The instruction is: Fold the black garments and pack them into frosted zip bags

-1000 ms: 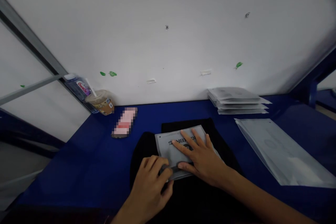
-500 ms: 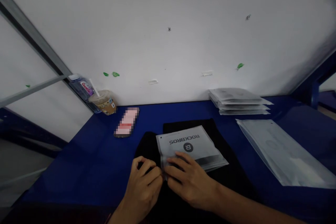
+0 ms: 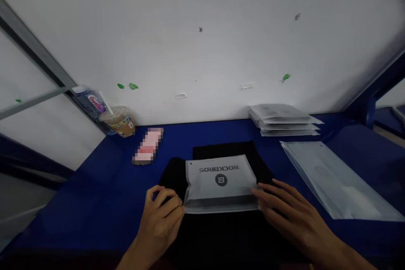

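Note:
A frosted ROCKBROS bag (image 3: 221, 185), its print upside down, lies on a spread of black fabric (image 3: 221, 236). My left hand (image 3: 163, 215) is closed at the bag's near left corner, with the fingertips pinching that corner. At the bag's right edge is my right hand (image 3: 291, 211), its fingers stretched out and slightly apart, the tips touching the near right part of the bag. A dark strip shows through the bag along its near side.
Several filled frosted bags (image 3: 284, 120) are stacked by the wall. A larger frosted bag (image 3: 341, 181) lies at the right. At the back left are a phone (image 3: 148, 145), a plastic cup (image 3: 118, 122) and a bottle (image 3: 91, 103) on the blue table (image 3: 104, 194).
My right hand has moved right, from the bag's near left part to its right edge. The bag now lies straighter and flatter. My left hand has shifted slightly left, and the view has shifted a little.

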The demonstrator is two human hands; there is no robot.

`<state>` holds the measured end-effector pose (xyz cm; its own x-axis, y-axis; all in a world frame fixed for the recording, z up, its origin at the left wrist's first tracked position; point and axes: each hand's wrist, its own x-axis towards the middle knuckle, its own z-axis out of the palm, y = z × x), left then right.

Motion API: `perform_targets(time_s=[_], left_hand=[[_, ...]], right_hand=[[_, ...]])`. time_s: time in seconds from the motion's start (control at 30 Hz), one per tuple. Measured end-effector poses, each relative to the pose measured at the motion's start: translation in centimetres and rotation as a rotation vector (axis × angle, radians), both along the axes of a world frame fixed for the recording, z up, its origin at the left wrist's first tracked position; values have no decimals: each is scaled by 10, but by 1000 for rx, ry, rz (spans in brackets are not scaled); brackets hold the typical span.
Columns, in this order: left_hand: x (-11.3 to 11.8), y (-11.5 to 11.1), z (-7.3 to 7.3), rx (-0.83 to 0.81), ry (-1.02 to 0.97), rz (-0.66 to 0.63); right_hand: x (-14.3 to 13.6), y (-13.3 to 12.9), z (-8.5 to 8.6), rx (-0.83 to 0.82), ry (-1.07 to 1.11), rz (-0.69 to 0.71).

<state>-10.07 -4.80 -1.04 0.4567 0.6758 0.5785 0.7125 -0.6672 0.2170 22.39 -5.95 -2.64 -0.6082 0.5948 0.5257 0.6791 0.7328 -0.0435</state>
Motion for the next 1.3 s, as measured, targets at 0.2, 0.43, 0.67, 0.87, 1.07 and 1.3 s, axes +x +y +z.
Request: perform_targets(time_s=[0.2, 0.43, 0.67, 0.87, 1.07, 1.3], left_hand=[[-8, -1, 5, -81, 97, 29], [34, -3, 35, -290, 97, 188], [96, 29, 3, -367, 359, 66], [86, 31, -10, -404, 368, 82], [79, 34, -17, -418, 319, 115], [56, 32, -21, -428, 340, 211]], right_hand=[[18, -6, -6, -13, -74, -34], [-15, -1, 16, -157, -21, -235], [-75, 39, -8, -218, -129, -353], [-75, 39, -19, -262, -144, -391], [-75, 38, -21, -260, -142, -379], [-77, 37, -18, -280, -127, -395]])
